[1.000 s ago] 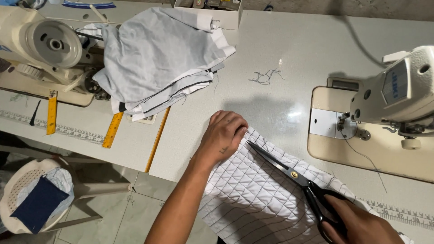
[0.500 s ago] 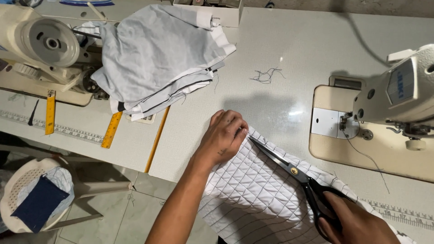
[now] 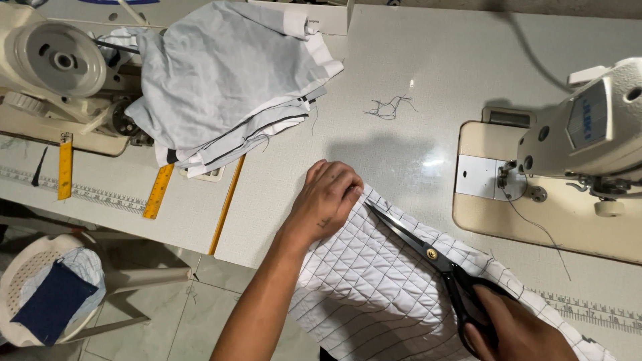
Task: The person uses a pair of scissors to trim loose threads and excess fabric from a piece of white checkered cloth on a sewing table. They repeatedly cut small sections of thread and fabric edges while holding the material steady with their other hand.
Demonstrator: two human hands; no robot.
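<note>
Scissors point(image 3: 428, 253) advanced slightly along one quilted white fabric point(image 3: 374, 294); handles gripped by right hand point(image 3: 515, 327), fabric pressed flat under spread left hand point(image 3: 328, 197). Two sewing machines point(image 3: 588, 127) seen.

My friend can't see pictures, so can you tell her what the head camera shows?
A right hand works black scissors along white quilted fabric that the left hand presses flat on a white table. A sewing machine sits at right, a pile of grey cloth at upper left.
</note>
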